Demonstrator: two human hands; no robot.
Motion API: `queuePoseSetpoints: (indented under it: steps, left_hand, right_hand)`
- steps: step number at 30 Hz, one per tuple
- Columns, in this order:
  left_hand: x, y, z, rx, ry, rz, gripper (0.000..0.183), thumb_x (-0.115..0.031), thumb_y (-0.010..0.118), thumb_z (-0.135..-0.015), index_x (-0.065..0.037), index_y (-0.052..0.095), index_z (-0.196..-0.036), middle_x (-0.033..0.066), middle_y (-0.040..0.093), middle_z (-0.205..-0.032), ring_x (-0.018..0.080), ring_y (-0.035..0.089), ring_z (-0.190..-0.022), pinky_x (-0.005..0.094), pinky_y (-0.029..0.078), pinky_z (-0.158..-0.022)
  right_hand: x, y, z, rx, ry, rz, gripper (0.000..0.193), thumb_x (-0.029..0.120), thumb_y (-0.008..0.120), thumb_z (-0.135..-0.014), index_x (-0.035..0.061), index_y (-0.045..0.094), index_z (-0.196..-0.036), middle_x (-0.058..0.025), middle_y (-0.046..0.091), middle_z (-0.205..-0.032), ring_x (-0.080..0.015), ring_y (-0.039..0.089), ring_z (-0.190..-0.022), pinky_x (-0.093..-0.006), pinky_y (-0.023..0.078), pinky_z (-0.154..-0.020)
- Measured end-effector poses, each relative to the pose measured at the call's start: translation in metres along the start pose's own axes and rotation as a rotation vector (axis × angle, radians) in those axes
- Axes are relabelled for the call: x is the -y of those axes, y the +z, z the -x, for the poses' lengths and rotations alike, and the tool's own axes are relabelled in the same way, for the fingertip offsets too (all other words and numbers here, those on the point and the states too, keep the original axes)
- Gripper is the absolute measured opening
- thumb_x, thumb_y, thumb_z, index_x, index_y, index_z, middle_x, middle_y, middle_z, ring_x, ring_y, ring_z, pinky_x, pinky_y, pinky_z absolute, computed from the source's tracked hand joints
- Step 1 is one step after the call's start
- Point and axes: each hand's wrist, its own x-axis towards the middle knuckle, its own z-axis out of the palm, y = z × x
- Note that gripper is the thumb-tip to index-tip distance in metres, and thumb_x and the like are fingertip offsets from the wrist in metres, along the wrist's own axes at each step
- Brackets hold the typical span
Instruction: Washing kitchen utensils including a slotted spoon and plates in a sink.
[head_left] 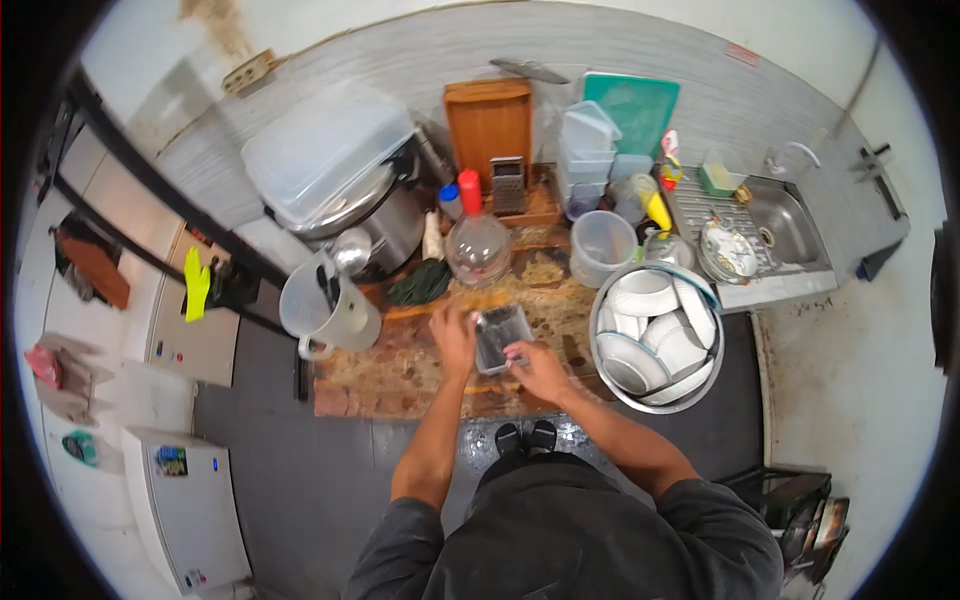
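Observation:
A small clear rectangular plastic container (500, 338) rests on the worn wooden table in front of me. At its left side is my left hand (455, 338), close to the rim, its fingers blurred and partly hidden. My right hand (538, 370) has its thumb and fingers closed on the container's near right edge. Beyond the container stands a round clear plastic jar (479, 250). Dark green cloth or net (418, 284) lies beyond my left hand.
A metal basin (680, 405) full of white bowls sits at the table's right end. To the left stands a translucent pitcher (345, 318) with utensils. Behind are a big steel pot (388, 225), a grater (508, 186) and plastic tubs (603, 248). A sink (785, 230) is far right.

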Motion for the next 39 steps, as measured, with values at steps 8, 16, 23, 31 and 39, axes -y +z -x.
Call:
queuePoseSetpoints:
  steps: [8,16,23,31,39]
  left_hand:
    - [-0.124,-0.035,0.058,0.111,-0.001,0.467,0.022,-0.014,0.068,-0.097,0.0,0.067,-0.113,0.0172,0.064,-0.103,0.0331,0.064,-0.099,0.0407,0.05,-0.087]
    - [-0.215,-0.004,0.113,0.698,0.351,0.861,0.012,-0.007,0.072,-0.093,0.0,0.069,-0.084,0.0117,0.068,-0.078,0.0274,0.067,-0.074,0.0379,0.051,-0.071]
    - [-0.289,0.046,0.137,1.027,0.497,1.024,0.012,-0.005,0.069,-0.093,0.0,0.07,-0.082,0.0113,0.067,-0.073,0.0275,0.066,-0.069,0.0369,0.051,-0.068]
    - [-0.386,0.09,0.177,1.432,0.857,1.173,0.012,-0.008,0.071,-0.092,0.001,0.069,-0.084,0.0128,0.068,-0.077,0.0276,0.066,-0.073,0.0366,0.051,-0.069]
    - [-0.454,0.144,0.2,1.618,0.882,1.247,0.014,-0.01,0.07,-0.095,0.002,0.071,-0.09,0.0131,0.07,-0.081,0.025,0.066,-0.074,0.0351,0.051,-0.069]
  right_hand:
    - [0.011,-0.06,0.109,0.064,0.113,-0.236,0.017,0.009,0.061,-0.103,0.0006,0.068,-0.116,-0.0048,0.074,-0.103,-0.0134,0.069,-0.093,-0.03,0.055,-0.083]
    - [0.013,-0.122,0.193,-0.049,0.141,-0.137,0.017,0.01,0.068,-0.097,-0.0008,0.069,-0.11,-0.0118,0.073,-0.097,-0.0202,0.072,-0.088,-0.0355,0.058,-0.079]
    - [0.033,-0.154,0.257,-0.488,0.204,-0.114,0.015,0.012,0.067,-0.097,-0.0009,0.068,-0.104,-0.015,0.071,-0.091,-0.0245,0.07,-0.082,-0.0364,0.055,-0.074]
    - [0.02,-0.163,0.339,-0.891,0.452,-0.08,0.023,0.017,0.068,-0.097,-0.0032,0.071,-0.109,-0.015,0.076,-0.097,-0.0212,0.073,-0.087,-0.0359,0.056,-0.079]
    - [-0.01,-0.213,0.365,-1.213,0.437,-0.117,0.018,0.016,0.07,-0.096,-0.0011,0.069,-0.103,-0.0092,0.07,-0.088,-0.0146,0.065,-0.081,-0.0332,0.053,-0.074]
